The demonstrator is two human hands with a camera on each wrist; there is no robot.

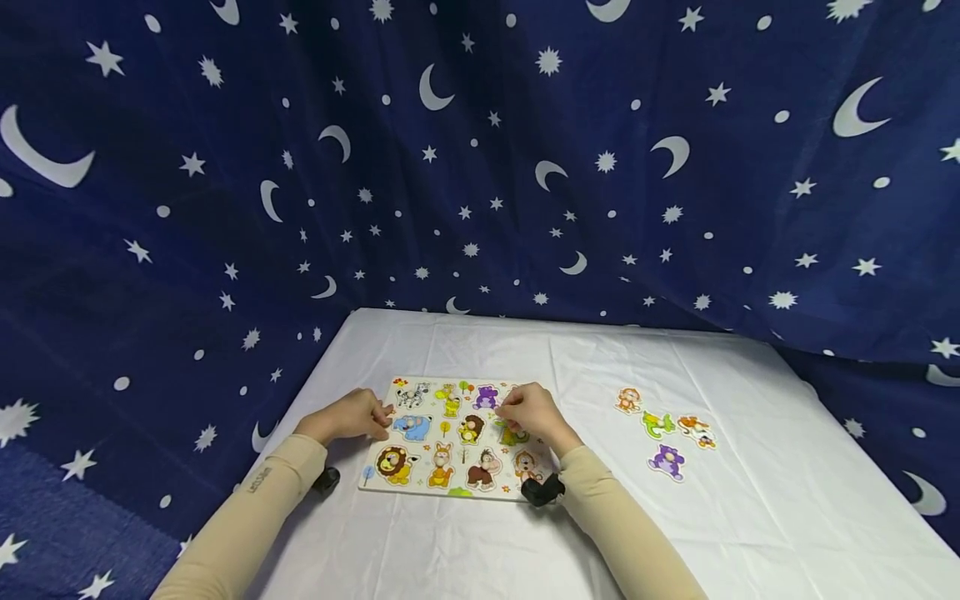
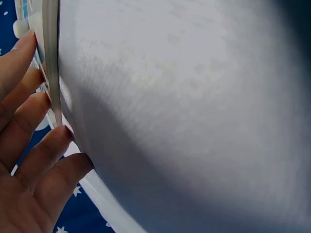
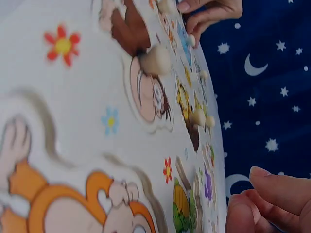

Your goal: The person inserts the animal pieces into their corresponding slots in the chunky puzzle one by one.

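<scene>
A white animal puzzle board [image 1: 420, 492] lies on the cloth-covered table. At its left edge, the left hand [image 1: 357, 414] rests its fingertips on the rim near the blue elephant [image 1: 412, 427]. The right hand [image 1: 531, 412] is over the board's right side, by the purple animal picture [image 1: 487, 397] and the green crocodile picture [image 1: 512, 433]. Its fingers are loosely curled, and the right wrist view shows nothing between the thumb and fingers. Knobbed pieces such as the hedgehog [image 1: 472, 429] and gorilla [image 3: 146, 92] sit in the board. A knobless monkey recess [image 3: 63, 208] shows its printed picture.
Several loose pieces lie right of the board: a monkey [image 1: 628, 401], a crocodile [image 1: 657, 425], an orange animal [image 1: 697, 431] and a purple animal [image 1: 667, 462]. The white tablecloth [image 1: 787, 500] runs back to a blue star-patterned curtain [image 1: 480, 167].
</scene>
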